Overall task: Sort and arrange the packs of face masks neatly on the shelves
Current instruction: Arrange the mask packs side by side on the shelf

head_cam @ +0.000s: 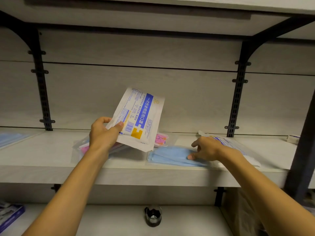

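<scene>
My left hand (104, 135) holds a white pack of disposable medical masks (139, 118) with a blue stripe, lifted and tilted above the grey shelf (42, 150). Under it lie clear packs of pink masks (161, 138), partly hidden by the raised pack. My right hand (204, 149) rests with spread fingers on a clear pack of blue masks (170, 155) lying flat near the shelf's front edge. Another white pack with blue print (238, 147) lies behind my right wrist, partly covered by it.
More blue masks (12, 138) lie at the shelf's far left. A small box (293, 138) sits at the far right near a black upright (237, 99). On the lower shelf stand a dark glass jar (153, 215) and a blue package (10, 217).
</scene>
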Demonstrator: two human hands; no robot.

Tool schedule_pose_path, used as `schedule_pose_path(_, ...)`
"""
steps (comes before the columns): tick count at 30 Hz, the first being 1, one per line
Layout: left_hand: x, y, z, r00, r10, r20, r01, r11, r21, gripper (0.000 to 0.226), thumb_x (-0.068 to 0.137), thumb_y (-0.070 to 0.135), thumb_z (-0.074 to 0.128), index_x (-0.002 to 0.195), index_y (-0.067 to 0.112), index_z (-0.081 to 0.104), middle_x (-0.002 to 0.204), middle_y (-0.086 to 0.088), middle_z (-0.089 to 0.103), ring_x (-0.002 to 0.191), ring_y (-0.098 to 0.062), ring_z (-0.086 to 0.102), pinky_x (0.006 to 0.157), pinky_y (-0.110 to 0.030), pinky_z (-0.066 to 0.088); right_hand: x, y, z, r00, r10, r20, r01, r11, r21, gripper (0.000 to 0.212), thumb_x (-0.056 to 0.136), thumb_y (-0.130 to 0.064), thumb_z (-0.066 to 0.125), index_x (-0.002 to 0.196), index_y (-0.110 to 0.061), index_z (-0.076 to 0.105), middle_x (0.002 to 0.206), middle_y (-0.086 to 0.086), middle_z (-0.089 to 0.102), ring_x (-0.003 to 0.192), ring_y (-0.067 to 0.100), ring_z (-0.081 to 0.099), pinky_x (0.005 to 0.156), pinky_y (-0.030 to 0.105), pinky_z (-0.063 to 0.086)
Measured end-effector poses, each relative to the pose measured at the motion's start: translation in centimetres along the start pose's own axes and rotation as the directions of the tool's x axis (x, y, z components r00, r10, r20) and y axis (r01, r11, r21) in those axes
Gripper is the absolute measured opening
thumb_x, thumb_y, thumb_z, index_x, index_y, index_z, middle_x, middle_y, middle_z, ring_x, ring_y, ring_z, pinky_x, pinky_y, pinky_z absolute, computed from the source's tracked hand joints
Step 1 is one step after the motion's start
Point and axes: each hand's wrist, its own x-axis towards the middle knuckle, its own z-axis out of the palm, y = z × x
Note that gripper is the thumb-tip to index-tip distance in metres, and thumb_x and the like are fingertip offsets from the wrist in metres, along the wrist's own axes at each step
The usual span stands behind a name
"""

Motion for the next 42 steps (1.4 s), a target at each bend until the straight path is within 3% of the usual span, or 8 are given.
schedule_pose_path(5, 0.6, 0.1, 0.3, 1.000, 0.000, -0.015, 0.000, 1.000, 0.002, 0.024, 0.087, 0.021, 0.069, 0.104, 0.016, 0.053, 0.104, -0.005, 0.064, 0.083, -0.020, 0.065, 0.056, -0.026, 0.049, 0.4, -0.1, -0.5, 0.989, 0.056, 0.134, -0.059, 0.998, 0.016, 0.090, 0.072, -0.070, 0.063, 0.138, -0.011, 0.047, 0.136, 0.008, 0.053, 0.123, 0.028, 0.049, 0.105, 0.038, 0.040)
schedule_pose_path(9, 0.7, 0.0, 0.6, 1.000, -0.005, -0.012, 0.005, 1.000, 0.008, 0.025, 0.086, 0.022, 0.069, 0.105, 0.015, 0.054, 0.107, -0.007, 0.066, 0.084, -0.021, 0.065, 0.055, -0.026, 0.048, 0.9, 0.3, -0.3, 0.993, 0.071, 0.097, -0.068, 0.997, -0.041, 0.094, 0.074, -0.083, 0.036, 0.130, -0.010, 0.055, 0.136, 0.010, 0.053, 0.126, 0.031, 0.046, 0.108, 0.046, 0.035)
schedule_pose_path(13, 0.4, 0.1, 1.0, 1.000, 0.000, -0.002, 0.000, 1.000, 0.012, 0.025, 0.087, 0.020, 0.068, 0.106, 0.013, 0.053, 0.106, -0.006, 0.066, 0.079, -0.017, 0.064, 0.051, -0.024, 0.044, 1.2, 0.9, 0.0, 0.990, 0.124, 0.062, -0.106, 0.967, -0.232, 0.074, 0.081, -0.079, 0.039, 0.119, -0.018, 0.060, 0.135, 0.010, 0.047, 0.133, 0.036, 0.032, 0.112, 0.057, 0.018)
schedule_pose_path(19, -0.2, 0.4, 1.2, 1.000, 0.007, 0.006, -0.007, 1.000, 0.018, 0.029, 0.087, 0.020, 0.068, 0.111, 0.012, 0.053, 0.103, -0.004, 0.065, 0.074, -0.010, 0.063, 0.052, -0.023, 0.045, 0.6, 1.0, -0.9, 0.997, 0.073, -0.002, -0.073, 0.993, -0.097, 0.055, 0.082, -0.071, 0.050, 0.110, -0.024, 0.056, 0.124, 0.002, 0.056, 0.124, 0.029, 0.045, 0.111, 0.061, 0.013)
schedule_pose_path(26, -0.9, 0.7, 1.7, 1.000, 0.002, 0.008, -0.002, 1.000, 0.022, 0.027, 0.087, 0.022, 0.068, 0.108, 0.015, 0.053, 0.104, -0.004, 0.065, 0.080, -0.016, 0.066, 0.057, -0.027, 0.052, 0.2, 1.9, -2.1, 0.972, 0.069, 0.226, -0.074, 0.997, 0.016, 0.068, 0.058, -0.053, 0.071, 0.121, -0.037, 0.049, 0.135, -0.003, 0.046, 0.118, 0.022, 0.048, 0.102, 0.043, 0.041)
schedule_pose_path(32, -2.1, 1.1, 2.1, 1.000, 0.019, 0.009, -0.019, 1.000, 0.022, 0.024, 0.086, 0.020, 0.070, 0.104, 0.015, 0.055, 0.107, -0.006, 0.067, 0.089, -0.022, 0.068, 0.076, -0.041, 0.058, -1.6, 2.1, -2.9, 0.996, -0.018, 0.085, 0.004, 0.986, 0.168, 0.036, 0.079, -0.009, 0.069, 0.114, -0.004, 0.066, 0.108, 0.007, 0.064, 0.097, 0.023, 0.059, 0.089, 0.035, 0.051)
schedule_pose_path(36, -3.4, 1.5, 2.4, 1.000, 0.027, -0.001, -0.027, 1.000, 0.004, 0.025, 0.086, 0.019, 0.070, 0.104, 0.014, 0.054, 0.105, -0.005, 0.066, 0.086, -0.020, 0.068, 0.076, -0.040, 0.058, -2.8, 3.5, -3.3, 0.995, -0.064, -0.082, 0.080, 0.974, 0.212, 0.014, 0.084, -0.011, 0.061, 0.090, -0.010, 0.073, 0.099, 0.003, 0.070, 0.087, 0.019, 0.062, 0.076, 0.029, 0.050)
schedule_pose_path(42, -5.9, 1.5, 3.0, 0.997, 0.063, -0.051, -0.061, 0.998, 0.028, 0.024, 0.087, 0.020, 0.069, 0.104, 0.014, 0.053, 0.103, -0.003, 0.065, 0.078, -0.011, 0.064, 0.059, -0.023, 0.048, -4.7, 6.0, -3.4, 0.990, -0.008, -0.143, 0.057, 0.939, 0.341, 0.012, 0.100, -0.031, 0.045, 0.104, -0.026, 0.055, 0.090, 0.006, 0.064, 0.054, 0.019, 0.068, 0.061, 0.035, 0.057)
